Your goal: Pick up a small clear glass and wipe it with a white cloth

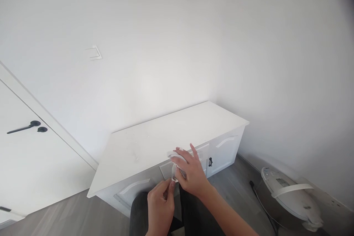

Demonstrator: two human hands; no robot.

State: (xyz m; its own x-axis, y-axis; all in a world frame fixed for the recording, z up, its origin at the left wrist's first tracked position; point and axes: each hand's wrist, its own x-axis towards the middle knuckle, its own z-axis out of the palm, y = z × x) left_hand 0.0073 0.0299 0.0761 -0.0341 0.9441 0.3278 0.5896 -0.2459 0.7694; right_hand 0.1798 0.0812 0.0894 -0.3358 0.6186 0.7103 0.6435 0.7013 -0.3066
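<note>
My right hand (192,175) is curled around a small clear, glass-like object (177,162) in front of a low white cabinet (155,142). My left hand (160,202) is just below it, with thumb and fingertips pinched at the lower end of the same object. What exactly the object is I cannot make out; most of it is hidden by my fingers. My dark-trousered legs show beneath the hands.
The cabinet stands against a white wall and has panelled doors with a small dark handle (210,161). A white door with a black lever handle (26,127) is at the left. A white appliance (293,197) with a dark cord lies on the grey floor at the right.
</note>
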